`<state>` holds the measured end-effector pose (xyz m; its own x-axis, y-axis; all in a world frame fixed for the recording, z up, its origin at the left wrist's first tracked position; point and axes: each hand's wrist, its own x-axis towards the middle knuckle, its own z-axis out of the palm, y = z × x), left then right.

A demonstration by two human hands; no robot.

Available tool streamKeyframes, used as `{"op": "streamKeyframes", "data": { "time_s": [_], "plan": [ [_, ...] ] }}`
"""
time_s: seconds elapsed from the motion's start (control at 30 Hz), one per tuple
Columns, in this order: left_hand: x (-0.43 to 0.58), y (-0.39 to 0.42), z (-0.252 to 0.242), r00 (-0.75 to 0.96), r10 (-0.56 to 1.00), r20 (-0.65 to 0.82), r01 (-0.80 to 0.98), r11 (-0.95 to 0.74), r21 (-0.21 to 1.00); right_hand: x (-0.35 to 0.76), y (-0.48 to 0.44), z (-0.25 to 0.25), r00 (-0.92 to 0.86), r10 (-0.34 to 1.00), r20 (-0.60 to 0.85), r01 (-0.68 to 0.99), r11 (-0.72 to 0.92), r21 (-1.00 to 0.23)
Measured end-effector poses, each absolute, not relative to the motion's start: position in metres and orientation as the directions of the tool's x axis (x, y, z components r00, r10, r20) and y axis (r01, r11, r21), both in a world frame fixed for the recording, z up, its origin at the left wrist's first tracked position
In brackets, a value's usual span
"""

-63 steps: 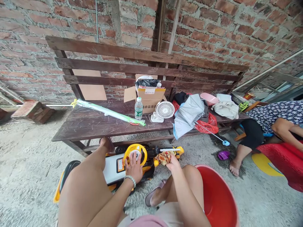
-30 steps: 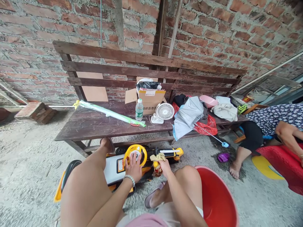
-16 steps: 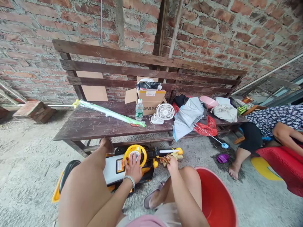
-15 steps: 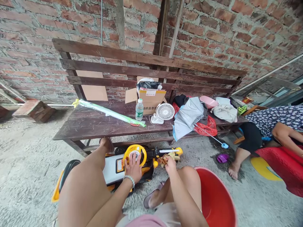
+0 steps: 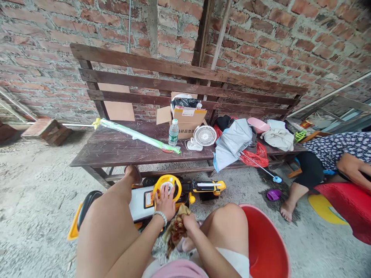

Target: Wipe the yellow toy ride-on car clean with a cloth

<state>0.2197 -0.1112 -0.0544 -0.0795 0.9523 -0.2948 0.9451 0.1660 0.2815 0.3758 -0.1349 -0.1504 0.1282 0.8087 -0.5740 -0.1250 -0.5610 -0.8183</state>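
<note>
Between my legs on the concrete floor stands a yellow, black and white ride-on toy excavator (image 5: 141, 206). My left hand (image 5: 165, 202) lies spread over the hub of its yellow steering wheel (image 5: 179, 188), with a beaded bracelet on that wrist. Close to my body, my right hand (image 5: 189, 222) is closed on a crumpled brown and yellowish cloth (image 5: 175, 231), which hangs down beside the toy. The toy's black and yellow arm (image 5: 208, 186) points to the right.
A wooden bench (image 5: 139, 154) carries a water bottle (image 5: 173, 133), a white fan (image 5: 205, 136), a cardboard box (image 5: 188, 125) and a grey umbrella (image 5: 234, 144). A red bucket (image 5: 265, 239) stands at my right knee. Another person (image 5: 333, 154) sits at the right.
My right hand has drawn the cloth from beside the toy's arm back toward my body and left. My left hand has stayed on the steering wheel. The view has shifted slightly.
</note>
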Motion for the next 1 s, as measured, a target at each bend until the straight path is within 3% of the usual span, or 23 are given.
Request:
{"op": "streamKeyframes", "data": {
  "time_s": [0.1, 0.2, 0.3, 0.5, 0.7, 0.87, 1.0],
  "plan": [
    [0.217, -0.112, -0.056, -0.069, 0.956, -0.286, 0.938, 0.159, 0.308, 0.348, -0.125, -0.127, 0.236, 0.930, -0.282, 0.103, -0.313, -0.944],
    [0.217, -0.112, -0.059, -0.076, 0.960, -0.269, 0.936, 0.161, 0.312, 0.337, -0.096, -0.097, 0.193, 0.979, 0.068, 0.235, 0.022, -0.972],
    [0.218, -0.112, -0.058, -0.075, 0.961, -0.267, 0.940, 0.157, 0.302, 0.332, -0.061, -0.080, 0.107, 0.973, 0.203, 0.295, 0.164, -0.941],
    [0.216, -0.112, -0.053, -0.049, 0.952, -0.301, 0.936, 0.149, 0.320, 0.332, -0.021, -0.100, 0.250, 0.959, -0.130, 0.156, -0.173, -0.973],
    [0.217, -0.113, -0.056, -0.061, 0.954, -0.293, 0.935, 0.158, 0.318, 0.337, -0.055, -0.133, 0.302, 0.943, -0.141, 0.075, -0.170, -0.983],
    [0.216, -0.113, -0.062, -0.062, 0.963, -0.262, 0.938, 0.145, 0.313, 0.344, -0.089, -0.164, 0.361, 0.886, -0.291, 0.045, -0.328, -0.944],
    [0.213, -0.112, -0.061, -0.053, 0.961, -0.271, 0.937, 0.142, 0.319, 0.348, -0.095, -0.173, 0.293, 0.903, -0.313, 0.017, -0.332, -0.943]
  ]
}}
